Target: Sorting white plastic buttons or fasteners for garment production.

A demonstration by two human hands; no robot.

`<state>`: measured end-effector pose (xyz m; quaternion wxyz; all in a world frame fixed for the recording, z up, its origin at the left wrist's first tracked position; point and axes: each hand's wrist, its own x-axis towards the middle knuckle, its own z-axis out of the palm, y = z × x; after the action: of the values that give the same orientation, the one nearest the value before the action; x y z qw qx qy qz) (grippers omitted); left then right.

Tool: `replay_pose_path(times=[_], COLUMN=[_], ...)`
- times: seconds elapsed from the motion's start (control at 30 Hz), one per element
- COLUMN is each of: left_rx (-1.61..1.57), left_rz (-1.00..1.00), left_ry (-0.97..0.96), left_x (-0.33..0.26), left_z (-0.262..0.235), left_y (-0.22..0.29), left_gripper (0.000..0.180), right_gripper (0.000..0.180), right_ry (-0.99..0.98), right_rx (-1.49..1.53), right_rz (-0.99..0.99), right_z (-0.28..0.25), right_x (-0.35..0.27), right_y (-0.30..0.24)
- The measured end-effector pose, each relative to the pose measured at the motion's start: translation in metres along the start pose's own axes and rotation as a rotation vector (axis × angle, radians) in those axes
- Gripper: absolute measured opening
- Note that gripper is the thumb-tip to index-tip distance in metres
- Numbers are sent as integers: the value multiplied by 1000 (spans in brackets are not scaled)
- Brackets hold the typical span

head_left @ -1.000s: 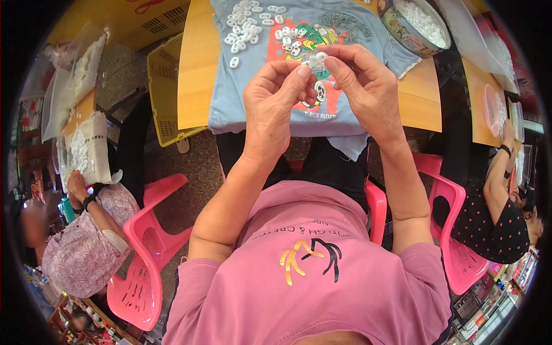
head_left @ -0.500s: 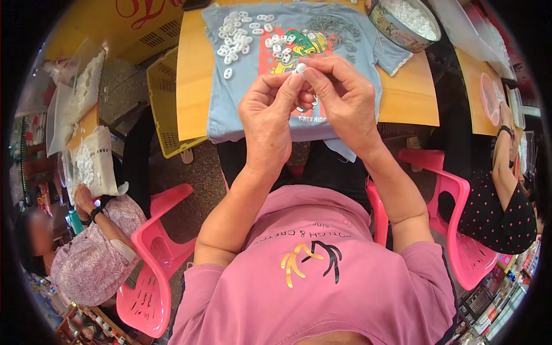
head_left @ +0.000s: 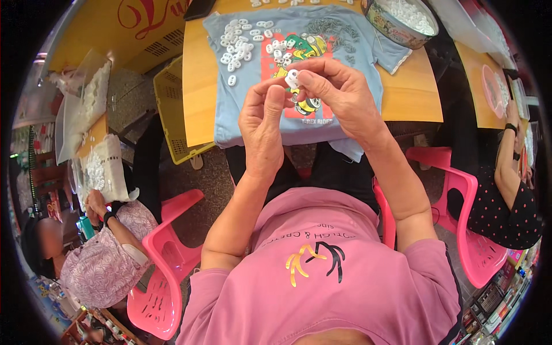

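Note:
Over a light blue printed T-shirt (head_left: 230, 109) spread on a table, my right hand (head_left: 345, 98) pinches a small white plastic piece (head_left: 292, 79) between thumb and forefinger. A hole shows in its face. My left hand (head_left: 261, 126) is close by on the left, its thumb lifted away from the curved fingers. Its forefinger tip is near the white piece; whether they touch I cannot tell. Beyond my hands, many white oval two-holed pieces (head_left: 236, 43) lie on the shirt's left side. A smaller group of white pieces (head_left: 280, 50) sits on the print. Small dark thin pieces (head_left: 336, 35) lie farther right.
A round tin (head_left: 397, 26) of white pieces stands at the far right of the wooden table (head_left: 198, 86). A yellow crate (head_left: 169, 109) is left of it. Co-workers sit on both sides by pink chairs (head_left: 158, 299); one's hand (head_left: 95, 201) touches white pieces.
My left thumb has come off the white piece and lifted away. The piece stays in my right hand, shifted slightly left and turned to show its hole. The whole view has shifted a little.

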<state>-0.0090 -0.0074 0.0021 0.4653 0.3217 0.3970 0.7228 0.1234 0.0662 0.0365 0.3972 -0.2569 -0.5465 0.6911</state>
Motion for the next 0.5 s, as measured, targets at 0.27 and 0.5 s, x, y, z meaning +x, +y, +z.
replay_pose_path(times=[0.27,0.5], left_rx=[48,-169], left_rz=[122,93], left_ry=[-154,-246], left_x=[12,15], left_z=[7,7], left_y=[-6,-10], left_gripper=[54,58], right_gripper=[48,60], right_ry=[-29,56], right_rx=[96,159], right_rz=[-52,-99], right_z=[17,34], right_x=[-5,-8], right_y=[-8,0])
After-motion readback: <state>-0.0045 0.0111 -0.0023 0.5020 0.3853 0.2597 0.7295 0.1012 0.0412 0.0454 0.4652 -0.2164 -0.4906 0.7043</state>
